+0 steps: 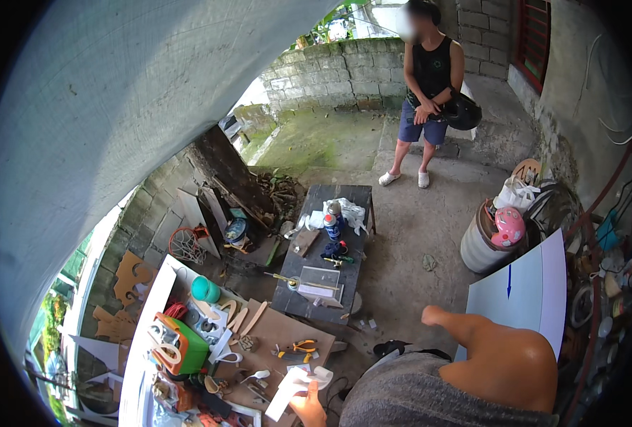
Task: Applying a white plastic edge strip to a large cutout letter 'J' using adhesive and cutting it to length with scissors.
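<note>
At the bottom, over the near edge of the brown worktable (287, 324), my left hand (310, 408) is closed on a flat white strip (281, 400). The strip looks like paper or thin plastic, and a curled white piece (322, 376) shows at its upper end. My right arm is bent out to the right of my grey-clad body. My right hand (433, 315) looks curled into a fist, and its inside is hidden. Beside my left hand on the table lie yellow-and-black pliers (300, 347) and a white spoon-shaped piece (259, 375).
A dark table (309, 249) with spray cans (331, 226) stands ahead. A green-and-orange box (187, 349) and a teal cup (205, 289) crowd the left. A large white sheet (522, 292) leans at right near a drum (479, 245). A person (430, 85) holding a black helmet stands beyond.
</note>
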The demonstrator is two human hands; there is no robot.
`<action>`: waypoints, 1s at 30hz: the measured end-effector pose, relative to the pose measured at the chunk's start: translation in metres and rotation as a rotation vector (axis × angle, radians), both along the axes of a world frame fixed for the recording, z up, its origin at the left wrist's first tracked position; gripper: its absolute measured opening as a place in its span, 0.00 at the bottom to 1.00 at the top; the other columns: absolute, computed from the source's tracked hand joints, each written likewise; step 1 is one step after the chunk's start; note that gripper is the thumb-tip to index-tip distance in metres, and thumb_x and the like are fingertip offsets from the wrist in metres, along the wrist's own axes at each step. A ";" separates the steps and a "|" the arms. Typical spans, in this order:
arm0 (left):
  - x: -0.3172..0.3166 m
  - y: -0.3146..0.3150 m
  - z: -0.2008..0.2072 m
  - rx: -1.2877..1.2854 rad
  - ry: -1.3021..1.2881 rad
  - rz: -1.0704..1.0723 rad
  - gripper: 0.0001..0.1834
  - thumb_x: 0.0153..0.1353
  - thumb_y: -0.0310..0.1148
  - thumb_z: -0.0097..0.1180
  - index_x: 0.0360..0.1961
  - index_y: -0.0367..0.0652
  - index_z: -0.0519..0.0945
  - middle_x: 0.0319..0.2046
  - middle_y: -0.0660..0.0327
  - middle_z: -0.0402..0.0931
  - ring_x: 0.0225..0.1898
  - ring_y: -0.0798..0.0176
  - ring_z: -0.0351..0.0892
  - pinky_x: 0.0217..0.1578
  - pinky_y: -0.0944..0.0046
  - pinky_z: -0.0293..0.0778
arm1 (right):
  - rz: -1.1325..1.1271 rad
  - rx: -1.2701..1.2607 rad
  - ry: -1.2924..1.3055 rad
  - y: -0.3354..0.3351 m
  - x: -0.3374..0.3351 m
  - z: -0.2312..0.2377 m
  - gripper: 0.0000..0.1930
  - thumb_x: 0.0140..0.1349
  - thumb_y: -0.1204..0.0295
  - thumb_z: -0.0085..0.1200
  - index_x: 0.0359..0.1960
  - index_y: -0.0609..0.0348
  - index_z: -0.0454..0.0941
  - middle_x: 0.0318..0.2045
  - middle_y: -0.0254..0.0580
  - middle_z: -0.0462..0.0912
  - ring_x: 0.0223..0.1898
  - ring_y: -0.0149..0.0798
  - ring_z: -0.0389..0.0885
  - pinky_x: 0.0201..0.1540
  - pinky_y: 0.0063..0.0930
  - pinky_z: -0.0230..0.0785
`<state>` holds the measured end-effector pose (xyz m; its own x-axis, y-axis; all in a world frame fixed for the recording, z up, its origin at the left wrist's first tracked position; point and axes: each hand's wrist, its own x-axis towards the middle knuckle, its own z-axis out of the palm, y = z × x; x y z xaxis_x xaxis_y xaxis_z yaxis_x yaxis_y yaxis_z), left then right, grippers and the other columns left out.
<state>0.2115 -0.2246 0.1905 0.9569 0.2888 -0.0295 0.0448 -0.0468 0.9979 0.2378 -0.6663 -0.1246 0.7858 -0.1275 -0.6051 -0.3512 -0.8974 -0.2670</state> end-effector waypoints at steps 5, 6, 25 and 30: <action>0.001 -0.026 0.002 -0.071 0.013 0.051 0.17 0.60 0.20 0.62 0.50 0.31 0.77 0.44 0.55 0.80 0.46 0.60 0.78 0.50 0.61 0.71 | 0.003 -0.033 0.108 -0.021 -0.002 -0.015 0.11 0.52 0.64 0.55 0.29 0.55 0.86 0.32 0.54 0.86 0.35 0.58 0.84 0.39 0.49 0.75; -0.001 -0.031 0.003 -0.083 0.018 0.062 0.17 0.60 0.20 0.62 0.50 0.31 0.77 0.44 0.55 0.80 0.45 0.61 0.79 0.49 0.62 0.71 | 0.092 0.055 0.057 -0.014 0.002 -0.012 0.11 0.52 0.63 0.55 0.29 0.55 0.86 0.32 0.53 0.86 0.35 0.57 0.85 0.39 0.48 0.76; -0.025 -0.048 0.006 -0.139 0.191 0.089 0.23 0.57 0.17 0.63 0.55 0.31 0.74 0.47 0.55 0.79 0.50 0.60 0.78 0.56 0.59 0.71 | 0.189 0.242 -0.008 0.023 0.033 -0.008 0.09 0.46 0.66 0.57 0.20 0.59 0.84 0.24 0.54 0.84 0.26 0.55 0.83 0.33 0.47 0.75; -0.023 -0.036 -0.012 -0.166 0.139 0.018 0.25 0.57 0.18 0.63 0.57 0.31 0.73 0.49 0.54 0.79 0.51 0.59 0.78 0.57 0.58 0.71 | 0.177 0.195 0.061 0.019 0.002 -0.032 0.10 0.44 0.66 0.57 0.21 0.60 0.85 0.24 0.55 0.83 0.27 0.55 0.83 0.35 0.49 0.75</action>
<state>0.1883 -0.2608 0.1788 0.9352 0.2857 -0.2093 0.1818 0.1199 0.9760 0.2398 -0.6473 -0.1569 0.7471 0.1324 -0.6514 -0.2142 -0.8797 -0.4245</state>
